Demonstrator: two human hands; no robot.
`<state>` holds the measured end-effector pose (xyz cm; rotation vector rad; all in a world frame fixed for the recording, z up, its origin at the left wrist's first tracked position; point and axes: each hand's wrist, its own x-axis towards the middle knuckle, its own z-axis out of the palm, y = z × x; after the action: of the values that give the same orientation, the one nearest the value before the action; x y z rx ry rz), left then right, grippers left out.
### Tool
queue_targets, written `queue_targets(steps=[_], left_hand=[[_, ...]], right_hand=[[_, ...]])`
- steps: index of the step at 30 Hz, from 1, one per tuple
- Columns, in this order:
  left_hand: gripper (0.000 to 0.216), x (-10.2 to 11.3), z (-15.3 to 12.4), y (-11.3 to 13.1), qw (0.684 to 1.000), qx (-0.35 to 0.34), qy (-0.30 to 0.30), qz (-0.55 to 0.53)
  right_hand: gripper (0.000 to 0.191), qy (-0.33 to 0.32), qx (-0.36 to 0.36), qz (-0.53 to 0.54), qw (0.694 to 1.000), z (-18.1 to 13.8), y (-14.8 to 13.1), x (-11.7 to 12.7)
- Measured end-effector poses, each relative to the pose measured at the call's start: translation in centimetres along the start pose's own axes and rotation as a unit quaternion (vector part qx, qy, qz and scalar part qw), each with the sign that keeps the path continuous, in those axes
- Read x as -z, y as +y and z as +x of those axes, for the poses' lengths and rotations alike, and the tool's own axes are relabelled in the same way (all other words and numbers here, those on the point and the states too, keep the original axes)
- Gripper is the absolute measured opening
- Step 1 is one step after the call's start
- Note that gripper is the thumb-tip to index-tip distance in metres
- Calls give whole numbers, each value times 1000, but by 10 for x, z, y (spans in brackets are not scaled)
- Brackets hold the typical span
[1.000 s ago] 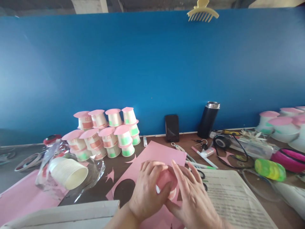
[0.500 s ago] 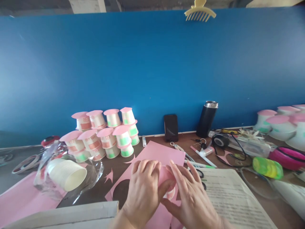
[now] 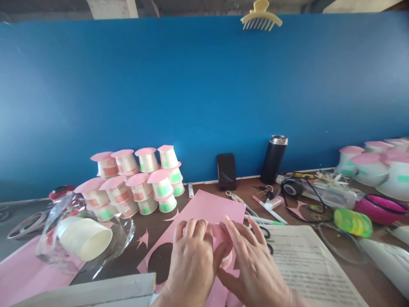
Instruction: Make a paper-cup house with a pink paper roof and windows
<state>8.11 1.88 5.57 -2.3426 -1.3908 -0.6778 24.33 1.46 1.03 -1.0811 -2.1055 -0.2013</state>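
Between my two hands is a paper cup (image 3: 227, 261) with a pink paper top (image 3: 220, 233), partly hidden by my fingers. My left hand (image 3: 193, 256) curls over its left side, thumb against the front. On the other side my right hand (image 3: 254, 261) cups it, with the fingers straighter and laid along the top and side. Under them lies a pink paper sheet (image 3: 204, 204) with a round hole cut in it. Scissors (image 3: 266, 232) show just behind my right hand.
Stacked cups with pink tops (image 3: 139, 187) stand at the left. Plain nested cups (image 3: 86, 238) lie in clear plastic. A phone (image 3: 226, 172) and a black flask (image 3: 274, 160) stand by the blue panel (image 3: 191, 85). A printed sheet (image 3: 297, 256) lies right; more pink-topped cups (image 3: 367, 168) stand beyond.
The whole view has shifted slightly, so things sit a little further left. Both hands stay around the cup, with only slight finger movement.
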Motion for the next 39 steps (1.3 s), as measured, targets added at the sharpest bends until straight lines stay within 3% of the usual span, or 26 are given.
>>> queue_targets(steps=[4, 14, 30, 39], left_hand=[[33, -3, -2, -1, 1000, -8, 26, -14], [26, -6, -5, 0, 998, 29, -7, -64], [30, -8, -6, 6, 999, 37, 22, 10], [31, -1, -6, 9, 998, 66, 18, -3]], right_hand=[[78, 1, 6, -3, 1000, 2, -2, 3], [80, 24, 9, 15, 1000, -2, 1, -2], [80, 46, -12, 24, 999, -2, 0, -6], [76, 63, -21, 26, 997, -2, -1, -10]])
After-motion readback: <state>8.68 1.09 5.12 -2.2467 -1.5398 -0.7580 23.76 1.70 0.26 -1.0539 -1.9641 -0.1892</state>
